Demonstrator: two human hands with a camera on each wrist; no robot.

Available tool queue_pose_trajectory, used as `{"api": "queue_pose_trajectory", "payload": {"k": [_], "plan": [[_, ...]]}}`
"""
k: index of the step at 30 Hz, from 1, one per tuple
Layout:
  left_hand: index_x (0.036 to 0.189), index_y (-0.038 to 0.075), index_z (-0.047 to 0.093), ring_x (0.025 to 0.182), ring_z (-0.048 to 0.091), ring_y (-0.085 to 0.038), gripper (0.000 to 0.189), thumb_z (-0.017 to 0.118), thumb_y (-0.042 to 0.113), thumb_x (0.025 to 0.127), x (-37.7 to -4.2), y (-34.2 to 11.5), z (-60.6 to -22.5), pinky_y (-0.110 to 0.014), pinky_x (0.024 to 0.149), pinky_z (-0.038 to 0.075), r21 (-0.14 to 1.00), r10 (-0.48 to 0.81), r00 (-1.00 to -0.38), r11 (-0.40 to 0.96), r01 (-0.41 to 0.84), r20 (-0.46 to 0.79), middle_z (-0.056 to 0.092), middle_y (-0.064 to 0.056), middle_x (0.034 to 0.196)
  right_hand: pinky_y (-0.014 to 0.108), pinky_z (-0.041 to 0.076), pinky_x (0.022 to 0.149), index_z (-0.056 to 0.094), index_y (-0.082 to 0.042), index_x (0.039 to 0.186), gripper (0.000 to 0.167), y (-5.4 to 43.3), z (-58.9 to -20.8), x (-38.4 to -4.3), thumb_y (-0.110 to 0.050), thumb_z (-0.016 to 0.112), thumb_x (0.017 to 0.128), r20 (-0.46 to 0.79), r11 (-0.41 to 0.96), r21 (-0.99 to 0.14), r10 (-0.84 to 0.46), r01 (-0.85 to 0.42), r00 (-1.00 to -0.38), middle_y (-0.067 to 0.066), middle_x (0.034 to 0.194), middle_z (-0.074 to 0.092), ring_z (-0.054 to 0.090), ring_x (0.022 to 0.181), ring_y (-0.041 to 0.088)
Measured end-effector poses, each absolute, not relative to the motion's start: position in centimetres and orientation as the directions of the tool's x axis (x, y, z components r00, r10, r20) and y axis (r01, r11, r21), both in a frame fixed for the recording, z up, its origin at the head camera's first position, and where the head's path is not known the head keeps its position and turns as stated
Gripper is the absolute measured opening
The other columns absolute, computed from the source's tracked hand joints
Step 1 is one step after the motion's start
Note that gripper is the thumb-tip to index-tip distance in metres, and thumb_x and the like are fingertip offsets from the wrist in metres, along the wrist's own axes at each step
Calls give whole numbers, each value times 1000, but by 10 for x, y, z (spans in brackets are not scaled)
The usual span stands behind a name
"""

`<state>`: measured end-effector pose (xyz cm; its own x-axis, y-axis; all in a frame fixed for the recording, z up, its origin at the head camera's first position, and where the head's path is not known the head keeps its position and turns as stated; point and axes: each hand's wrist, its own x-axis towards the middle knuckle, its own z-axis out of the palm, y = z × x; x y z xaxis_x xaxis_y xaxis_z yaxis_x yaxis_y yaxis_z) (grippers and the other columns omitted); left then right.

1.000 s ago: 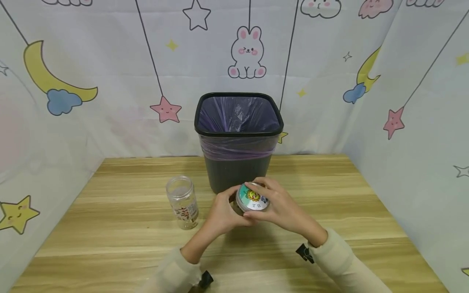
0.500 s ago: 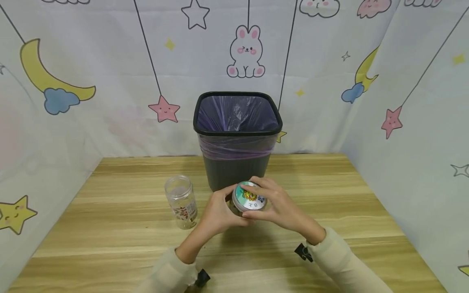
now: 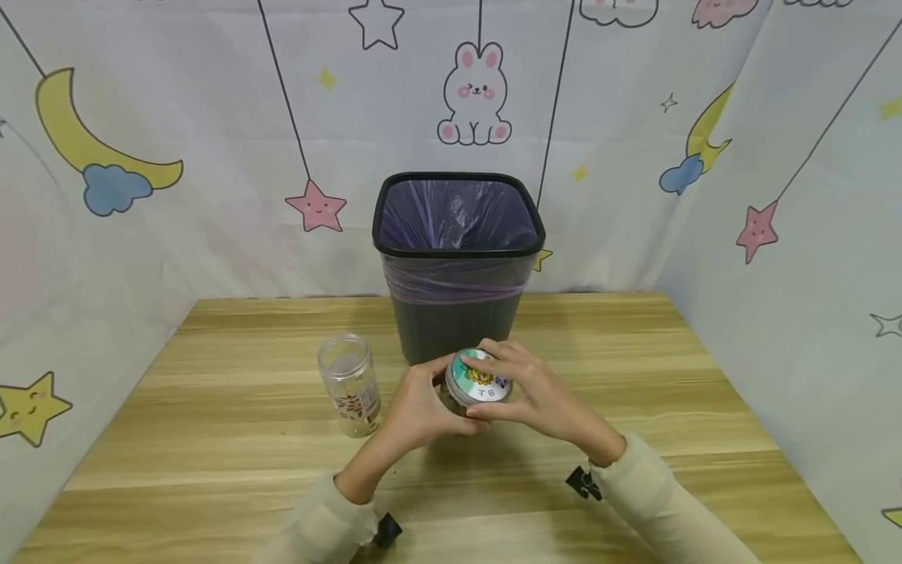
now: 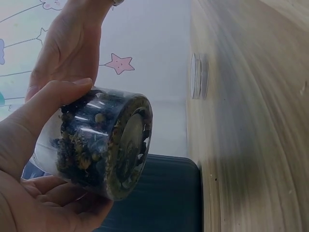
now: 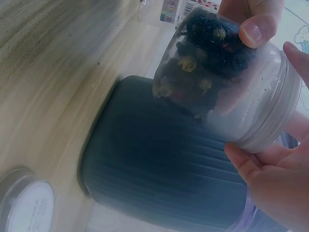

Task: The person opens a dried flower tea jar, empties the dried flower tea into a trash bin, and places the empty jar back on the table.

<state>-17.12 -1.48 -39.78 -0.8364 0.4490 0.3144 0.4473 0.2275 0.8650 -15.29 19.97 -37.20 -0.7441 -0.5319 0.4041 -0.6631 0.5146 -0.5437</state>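
A clear jar (image 4: 91,135) of dried flowers and dark leaves is tilted in both hands above the table, before the bin. My left hand (image 3: 425,407) grips its lower body, thumb on the near side. With thumb and fingers my right hand (image 3: 539,392) holds the rim of the jar's lid (image 3: 474,377), which bears a green and white cartoon label. A second clear jar (image 3: 350,392), printed on its side and with no lid on top, stands left of the left hand.
Behind the hands stands a dark bin (image 3: 458,313) with a purple liner. A clear round lid-like piece (image 5: 31,205) lies on the wooden table (image 3: 211,439), not visible in the head view. Patterned cloth (image 3: 232,157) hangs behind and at both sides.
Both hands and the jar have shifted very slightly left since a second ago, and the view has tilted slightly. Their grip looks the same.
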Motion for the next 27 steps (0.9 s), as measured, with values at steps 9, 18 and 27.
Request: {"api": "queue_pose_trajectory", "payload": {"k": [9, 18, 27], "plan": [[132, 14, 65, 108, 63, -6, 82, 98, 20, 58, -174, -17, -399, -32, 93, 53, 850, 455, -831, 248, 464, 321, 68, 10, 119, 59, 42, 102, 62, -11, 137, 64, 199, -373, -152, -30, 84, 80, 394, 509, -567, -524, -648, -755, 22, 150, 44, 38, 138, 36], [132, 16, 65, 109, 63, -6, 83, 99, 24, 57, -176, -20, -399, -32, 96, 51, 844, 490, -808, 232, 483, 328, 68, 11, 121, 58, 41, 103, 62, -15, 137, 65, 199, -372, -154, -29, 86, 78, 402, 483, -574, -538, -662, -741, 21, 150, 44, 39, 138, 32], [127, 20, 67, 103, 65, -6, 76, 97, 36, 59, -180, -29, -395, -34, 93, 52, 839, 568, -771, 238, 489, 288, 69, 14, 112, 54, 43, 103, 63, -16, 137, 64, 201, -367, -157, -29, 86, 78, 375, 442, -588, -594, -678, -712, 16, 150, 45, 41, 136, 26]]}}
